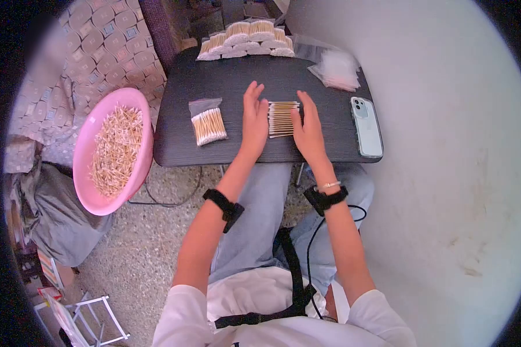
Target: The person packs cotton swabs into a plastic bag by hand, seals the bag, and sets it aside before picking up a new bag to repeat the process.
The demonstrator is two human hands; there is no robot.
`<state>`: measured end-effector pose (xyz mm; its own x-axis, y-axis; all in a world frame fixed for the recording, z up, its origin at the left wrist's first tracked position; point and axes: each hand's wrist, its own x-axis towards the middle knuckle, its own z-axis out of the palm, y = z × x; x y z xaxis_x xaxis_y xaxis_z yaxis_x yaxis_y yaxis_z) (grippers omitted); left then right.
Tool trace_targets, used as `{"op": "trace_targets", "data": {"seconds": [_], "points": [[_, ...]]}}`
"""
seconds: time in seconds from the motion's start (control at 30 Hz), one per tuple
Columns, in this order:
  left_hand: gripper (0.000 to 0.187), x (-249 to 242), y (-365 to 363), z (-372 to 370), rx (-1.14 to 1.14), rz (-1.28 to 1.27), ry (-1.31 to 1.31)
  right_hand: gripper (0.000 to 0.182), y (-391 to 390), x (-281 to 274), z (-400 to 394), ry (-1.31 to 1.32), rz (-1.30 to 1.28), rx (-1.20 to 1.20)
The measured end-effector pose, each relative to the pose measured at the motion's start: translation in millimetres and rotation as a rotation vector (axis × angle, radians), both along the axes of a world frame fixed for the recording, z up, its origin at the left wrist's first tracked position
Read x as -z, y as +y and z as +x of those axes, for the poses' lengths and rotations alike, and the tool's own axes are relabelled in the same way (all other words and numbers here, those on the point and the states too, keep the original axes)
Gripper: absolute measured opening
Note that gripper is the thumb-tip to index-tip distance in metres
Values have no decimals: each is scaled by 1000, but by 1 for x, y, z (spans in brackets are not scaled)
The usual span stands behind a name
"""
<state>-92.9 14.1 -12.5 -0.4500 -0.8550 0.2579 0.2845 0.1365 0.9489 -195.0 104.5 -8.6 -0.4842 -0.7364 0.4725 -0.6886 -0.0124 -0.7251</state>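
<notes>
A neat row of cotton swabs [282, 120] lies on the black table, sticks running left to right. My left hand [255, 118] stands on edge at the row's left tips, fingers stretched out. On the other side, my right hand [309, 124] is also stretched out, its thumb over the row's right end and its palm turned inward. Left of my left hand lies a clear zip bag [209, 126] packed with cotton swabs.
Stacked bundles of cotton swabs [249, 37] line the table's [179, 81] far edge. Clear plastic bags [337, 69] lie at the back right, and a phone [367, 128] rests near the right edge. A pink tub [82, 159] full of loose swabs stands left. A wall [440, 144] rises on the right.
</notes>
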Motion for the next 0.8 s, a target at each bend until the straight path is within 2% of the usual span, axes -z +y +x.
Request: {"op": "trace_targets", "data": {"seconds": [0.1,0.2,0.3,0.4,0.8], "points": [[52,2,7,27,-11,-561,-375,50,27,-2,8,288,198,-25],[53,-5,19,48,69,-1003,-709,56,46,-5,19,510,373,-46],[53,1,27,54,108,-1214,-905,59,51,-1,27,607,409,-25],[53,0,27,57,119,-1199,-958,57,53,0,29,647,422,-4],[43,6,31,55,79,-1181,-811,42,51,2,33,540,270,-30]]}}
